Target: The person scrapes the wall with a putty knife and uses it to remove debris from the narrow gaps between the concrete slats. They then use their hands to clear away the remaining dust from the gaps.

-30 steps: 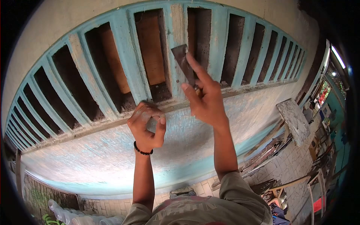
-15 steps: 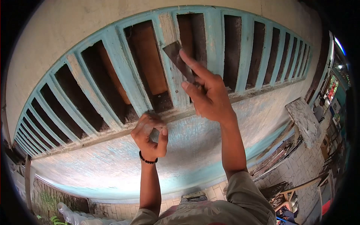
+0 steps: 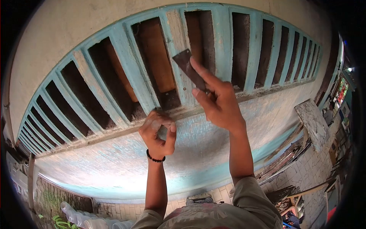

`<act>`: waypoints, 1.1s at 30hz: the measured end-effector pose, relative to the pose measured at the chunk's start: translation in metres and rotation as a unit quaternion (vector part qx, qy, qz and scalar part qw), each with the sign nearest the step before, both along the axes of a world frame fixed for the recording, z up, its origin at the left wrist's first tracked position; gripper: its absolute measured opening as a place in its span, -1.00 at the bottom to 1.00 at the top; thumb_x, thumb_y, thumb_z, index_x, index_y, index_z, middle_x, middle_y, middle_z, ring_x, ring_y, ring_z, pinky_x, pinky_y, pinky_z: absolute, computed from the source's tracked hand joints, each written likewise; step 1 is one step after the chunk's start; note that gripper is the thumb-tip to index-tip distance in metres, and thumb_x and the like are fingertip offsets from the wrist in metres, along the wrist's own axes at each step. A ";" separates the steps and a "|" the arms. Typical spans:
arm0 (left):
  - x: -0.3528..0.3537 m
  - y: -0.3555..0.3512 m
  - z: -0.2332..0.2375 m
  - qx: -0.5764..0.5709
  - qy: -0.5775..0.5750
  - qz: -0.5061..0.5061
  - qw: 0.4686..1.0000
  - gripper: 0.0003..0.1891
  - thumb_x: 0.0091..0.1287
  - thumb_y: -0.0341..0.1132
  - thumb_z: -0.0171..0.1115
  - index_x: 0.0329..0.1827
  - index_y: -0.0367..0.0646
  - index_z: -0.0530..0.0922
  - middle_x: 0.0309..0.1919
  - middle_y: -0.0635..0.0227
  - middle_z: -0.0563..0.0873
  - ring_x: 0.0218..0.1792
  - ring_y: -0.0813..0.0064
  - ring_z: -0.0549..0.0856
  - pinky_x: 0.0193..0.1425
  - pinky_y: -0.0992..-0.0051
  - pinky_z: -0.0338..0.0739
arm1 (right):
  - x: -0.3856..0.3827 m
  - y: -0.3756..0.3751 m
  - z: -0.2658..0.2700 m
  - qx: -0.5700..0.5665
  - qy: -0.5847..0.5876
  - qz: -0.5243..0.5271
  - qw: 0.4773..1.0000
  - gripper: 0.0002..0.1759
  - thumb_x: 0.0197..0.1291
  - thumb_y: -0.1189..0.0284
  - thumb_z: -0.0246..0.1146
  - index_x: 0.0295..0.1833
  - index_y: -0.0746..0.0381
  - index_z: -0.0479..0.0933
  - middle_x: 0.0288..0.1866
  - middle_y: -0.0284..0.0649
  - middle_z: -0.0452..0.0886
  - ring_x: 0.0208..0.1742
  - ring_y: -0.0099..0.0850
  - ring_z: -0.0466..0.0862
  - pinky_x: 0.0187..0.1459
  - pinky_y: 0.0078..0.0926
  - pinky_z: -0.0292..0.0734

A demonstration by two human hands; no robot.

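Note:
In my right hand (image 3: 223,101) is a flat dark scraper blade (image 3: 188,70), gripped with the index finger stretched along its edge and the thumb below. The blade lies over a vertical slat (image 3: 176,34) whose blue paint is worn down to pale wood. My left hand (image 3: 156,131), with a dark bead bracelet at the wrist, is curled at the sill (image 3: 133,125) under the slats. Its fingers bend toward the thumb, and what they hold, if anything, is hidden. The knuckles look dusty.
Below the sill is a wall (image 3: 126,162) with patchy blue and white paint. A weathered board (image 3: 312,122) leans at the right, near wood pieces on the tiled floor (image 3: 293,168). Clear plastic containers (image 3: 82,218) lie at the lower left.
My right hand and the blade have moved a little down along the slat. My left hand stays at the same place on the sill. The whole view has shifted slightly.

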State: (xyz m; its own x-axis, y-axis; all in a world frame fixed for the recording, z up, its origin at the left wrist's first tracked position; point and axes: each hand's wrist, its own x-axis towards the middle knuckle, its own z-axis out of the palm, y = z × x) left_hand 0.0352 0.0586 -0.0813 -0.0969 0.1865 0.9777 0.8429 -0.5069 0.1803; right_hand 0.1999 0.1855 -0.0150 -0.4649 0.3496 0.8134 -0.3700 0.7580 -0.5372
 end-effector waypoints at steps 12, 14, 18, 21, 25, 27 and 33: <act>0.003 -0.002 0.002 -0.009 -0.006 -0.001 1.000 -0.91 0.14 -0.43 0.33 -0.50 -0.20 0.60 -0.56 0.27 0.66 -0.47 0.27 0.63 -0.24 0.39 0.52 | 0.001 -0.005 -0.034 -0.053 -0.020 0.007 0.998 -0.24 0.40 0.58 0.28 0.68 0.09 0.31 -0.48 -0.30 0.59 -0.57 -0.71 0.31 -0.47 -0.66 0.30; 0.002 -0.003 0.002 -0.021 -0.004 0.001 1.000 -0.91 0.14 -0.45 0.33 -0.50 -0.19 0.60 -0.56 0.27 0.66 -0.47 0.26 0.63 -0.23 0.39 0.53 | -0.003 -0.005 -0.030 -0.065 -0.003 0.032 0.997 -0.25 0.43 0.61 0.25 0.69 0.11 0.29 -0.38 -0.31 0.71 -0.62 -0.75 0.37 -0.54 -0.67 0.31; 0.005 -0.004 0.003 -0.020 -0.016 0.000 1.000 -0.90 0.15 -0.46 0.33 -0.50 -0.19 0.60 -0.56 0.29 0.67 -0.46 0.29 0.63 -0.23 0.40 0.53 | 0.003 -0.006 -0.006 -0.081 -0.018 0.044 0.996 -0.23 0.38 0.64 0.27 0.68 0.12 0.31 -0.38 -0.30 0.70 -0.57 -0.74 0.37 -0.50 -0.67 0.31; 0.001 -0.003 0.002 -0.008 -0.016 -0.008 1.000 -0.90 0.16 -0.46 0.34 -0.49 -0.19 0.60 -0.56 0.29 0.67 -0.46 0.30 0.64 -0.23 0.41 0.53 | 0.004 -0.009 -0.018 -0.069 -0.025 0.002 0.997 -0.23 0.36 0.63 0.29 0.66 0.10 0.34 -0.39 -0.25 0.67 -0.51 -0.73 0.36 -0.44 -0.67 0.34; 0.002 -0.005 0.002 -0.010 -0.018 -0.001 1.000 -0.88 0.19 -0.44 0.34 -0.49 -0.20 0.60 -0.55 0.29 0.67 -0.45 0.29 0.65 -0.23 0.41 0.53 | -0.010 0.000 -0.029 0.003 0.022 -0.034 0.999 -0.24 0.38 0.65 0.27 0.67 0.09 0.34 -0.47 -0.36 0.63 -0.59 -0.77 0.34 -0.49 -0.69 0.32; 0.001 -0.005 0.002 -0.013 -0.020 0.006 1.000 -0.87 0.20 -0.42 0.35 -0.49 -0.20 0.60 -0.54 0.29 0.68 -0.45 0.29 0.65 -0.23 0.41 0.54 | -0.007 -0.002 -0.010 -0.019 0.005 -0.034 0.999 -0.23 0.35 0.64 0.29 0.66 0.06 0.35 -0.39 -0.26 0.69 -0.55 -0.73 0.38 -0.46 -0.66 0.37; 0.000 -0.005 0.001 0.000 -0.036 -0.009 0.999 -0.86 0.21 -0.41 0.35 -0.49 -0.23 0.60 -0.53 0.26 0.69 -0.44 0.28 0.66 -0.23 0.40 0.55 | -0.004 -0.010 -0.020 0.008 0.003 -0.074 0.997 -0.22 0.32 0.63 0.31 0.64 0.07 0.37 -0.16 0.00 0.81 -0.51 -0.63 0.56 -0.40 -0.58 0.49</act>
